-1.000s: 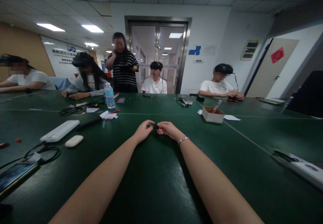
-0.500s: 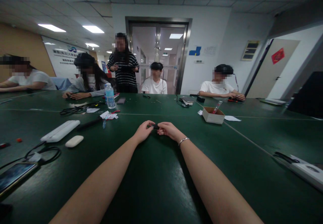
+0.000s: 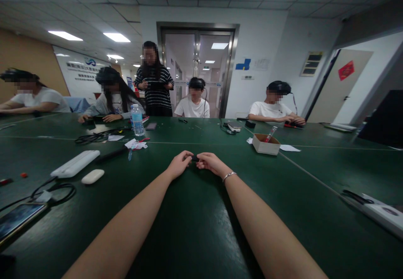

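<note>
Over the middle of the green table (image 3: 189,220), a small black object (image 3: 194,158) is between my two hands. My right hand (image 3: 211,162) is closed on its right end, thumb and fingers pinched together. My left hand (image 3: 180,164) is at the object's left end with its fingers curled and their tips against it. What the small object is cannot be made out. A metal bracelet (image 3: 229,176) is round my right wrist.
Left lie a white power bank (image 3: 75,164), a white case (image 3: 92,176), a phone (image 3: 19,220) and cables. Farther back stand a bottle (image 3: 137,120) and a small box (image 3: 266,144). A power strip (image 3: 385,212) lies right. Several people are across the table.
Both my hands and the small black object have stayed in nearly the same place. Across the table at the left, a seated person's hands have moved apart around a dark item.
</note>
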Tool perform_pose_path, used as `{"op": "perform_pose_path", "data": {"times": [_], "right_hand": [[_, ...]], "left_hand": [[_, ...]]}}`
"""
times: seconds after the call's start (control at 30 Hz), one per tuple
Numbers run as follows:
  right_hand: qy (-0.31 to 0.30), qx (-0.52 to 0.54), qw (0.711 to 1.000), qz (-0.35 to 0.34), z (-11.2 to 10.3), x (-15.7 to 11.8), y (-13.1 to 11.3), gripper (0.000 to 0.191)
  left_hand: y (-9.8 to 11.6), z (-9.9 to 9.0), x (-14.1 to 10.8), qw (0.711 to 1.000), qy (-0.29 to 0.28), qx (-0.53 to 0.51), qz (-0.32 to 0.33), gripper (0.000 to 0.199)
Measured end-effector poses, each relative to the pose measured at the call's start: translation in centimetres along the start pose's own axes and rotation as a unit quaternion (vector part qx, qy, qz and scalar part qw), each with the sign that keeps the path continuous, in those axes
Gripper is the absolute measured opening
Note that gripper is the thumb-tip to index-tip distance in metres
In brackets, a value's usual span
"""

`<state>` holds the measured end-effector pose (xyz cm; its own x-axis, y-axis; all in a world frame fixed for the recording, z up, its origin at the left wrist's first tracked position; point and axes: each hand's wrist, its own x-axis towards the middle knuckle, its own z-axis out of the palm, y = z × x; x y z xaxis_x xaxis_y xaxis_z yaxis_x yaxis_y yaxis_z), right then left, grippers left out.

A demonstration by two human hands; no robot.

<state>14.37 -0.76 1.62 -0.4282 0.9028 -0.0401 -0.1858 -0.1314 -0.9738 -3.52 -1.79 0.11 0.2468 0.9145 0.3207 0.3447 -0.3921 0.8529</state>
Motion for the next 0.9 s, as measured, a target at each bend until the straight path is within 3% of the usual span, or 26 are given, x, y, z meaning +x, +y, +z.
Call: {"op": "perform_pose_path", "data": {"times": [0.17, 0.43, 0.9], "right_hand": [[0.002, -0.004, 1.000, 0.002, 0.1, -0.1, -0.1, 0.007], [0.007, -0.007, 1.000, 0.006, 0.2, 0.0, -0.1, 0.006], [0.004, -0.007, 1.000, 0.002, 0.1, -0.1, -0.1, 0.006]], "left_hand": [[0.4, 0.0, 0.0, 1.000, 0.004, 0.013, -0.007, 0.026], [-0.8, 0.0, 0.4, 0.998, 0.021, 0.054, 0.029, 0.026], [0.1, -0.1, 0.0, 0.999, 0.010, 0.041, 0.006, 0.026]]}}
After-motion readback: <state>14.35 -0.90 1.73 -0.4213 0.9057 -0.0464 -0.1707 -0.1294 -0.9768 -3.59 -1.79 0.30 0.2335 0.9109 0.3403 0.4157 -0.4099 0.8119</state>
